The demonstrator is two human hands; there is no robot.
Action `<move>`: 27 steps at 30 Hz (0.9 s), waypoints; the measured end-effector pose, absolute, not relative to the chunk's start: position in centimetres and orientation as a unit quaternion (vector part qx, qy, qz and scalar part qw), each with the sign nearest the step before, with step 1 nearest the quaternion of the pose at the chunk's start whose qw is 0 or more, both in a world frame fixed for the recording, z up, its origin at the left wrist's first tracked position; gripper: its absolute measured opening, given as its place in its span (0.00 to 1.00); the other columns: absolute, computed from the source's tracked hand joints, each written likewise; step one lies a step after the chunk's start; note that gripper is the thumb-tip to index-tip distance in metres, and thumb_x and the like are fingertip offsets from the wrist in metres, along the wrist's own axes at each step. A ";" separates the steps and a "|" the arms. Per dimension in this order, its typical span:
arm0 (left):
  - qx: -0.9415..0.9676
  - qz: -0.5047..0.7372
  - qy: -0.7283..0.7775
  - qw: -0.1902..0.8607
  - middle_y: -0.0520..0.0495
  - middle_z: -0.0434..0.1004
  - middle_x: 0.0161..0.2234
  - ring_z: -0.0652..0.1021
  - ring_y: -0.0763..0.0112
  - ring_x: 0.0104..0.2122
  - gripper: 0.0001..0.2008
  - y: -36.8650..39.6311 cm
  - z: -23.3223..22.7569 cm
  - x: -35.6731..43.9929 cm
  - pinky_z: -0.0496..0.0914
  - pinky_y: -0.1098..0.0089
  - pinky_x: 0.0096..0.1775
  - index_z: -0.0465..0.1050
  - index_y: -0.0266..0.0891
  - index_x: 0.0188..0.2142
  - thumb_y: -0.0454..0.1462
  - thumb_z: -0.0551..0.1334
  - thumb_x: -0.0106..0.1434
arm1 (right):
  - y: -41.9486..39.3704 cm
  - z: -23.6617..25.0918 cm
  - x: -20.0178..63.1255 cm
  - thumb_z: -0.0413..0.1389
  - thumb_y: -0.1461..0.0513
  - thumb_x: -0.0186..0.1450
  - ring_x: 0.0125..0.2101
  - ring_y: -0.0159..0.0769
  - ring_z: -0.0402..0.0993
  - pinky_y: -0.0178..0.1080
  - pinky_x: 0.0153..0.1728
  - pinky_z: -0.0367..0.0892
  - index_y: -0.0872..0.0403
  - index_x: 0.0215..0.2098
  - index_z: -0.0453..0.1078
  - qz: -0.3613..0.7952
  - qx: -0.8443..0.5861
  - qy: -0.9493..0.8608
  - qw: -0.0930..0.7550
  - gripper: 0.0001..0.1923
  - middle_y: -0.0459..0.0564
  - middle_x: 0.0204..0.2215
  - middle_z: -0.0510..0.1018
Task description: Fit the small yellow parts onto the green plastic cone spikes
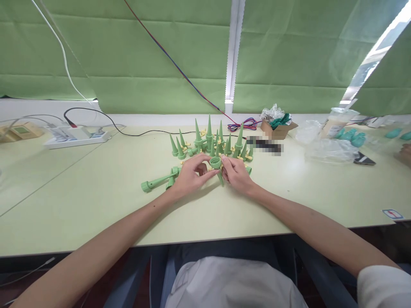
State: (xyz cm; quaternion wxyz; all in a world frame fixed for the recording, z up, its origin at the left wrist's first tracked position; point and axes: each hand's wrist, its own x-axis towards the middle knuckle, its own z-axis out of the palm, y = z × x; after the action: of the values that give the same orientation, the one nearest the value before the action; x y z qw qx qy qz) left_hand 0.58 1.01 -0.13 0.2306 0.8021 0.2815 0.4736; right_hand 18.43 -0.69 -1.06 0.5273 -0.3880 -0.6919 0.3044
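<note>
Both hands meet over the pale green worktop. The left hand and right hand each have their grip pinching one green plastic cone spike with a round cap. Behind it, many finished-looking green spikes stand upright; left of it, a few spikes lying flat seem unfinished.

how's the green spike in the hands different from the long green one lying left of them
The held spike points tip-down with its round cap end up, pinched between the left hand and right hand. The lying spike rests flat on the table, untouched, and looks longer. Both are the same green plastic.
</note>
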 end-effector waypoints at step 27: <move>0.799 0.348 0.363 0.329 0.48 0.74 0.29 0.72 0.75 0.25 0.19 0.9 0.7 0.7 0.66 0.75 0.26 0.73 0.36 0.32 0.47 0.54 0.69 | -0.7 -0.9 18.4 0.41 0.44 0.72 0.18 0.28 0.60 0.33 0.21 0.57 0.51 0.26 0.57 0.302 -0.369 -0.688 0.547 0.25 0.42 0.18 0.64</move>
State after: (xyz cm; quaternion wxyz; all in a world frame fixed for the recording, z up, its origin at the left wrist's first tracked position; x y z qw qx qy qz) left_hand 0.75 0.86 0.65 0.3293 0.7993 0.3630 0.3478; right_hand 18.42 -0.69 -0.92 0.5466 -0.3689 -0.6883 0.3023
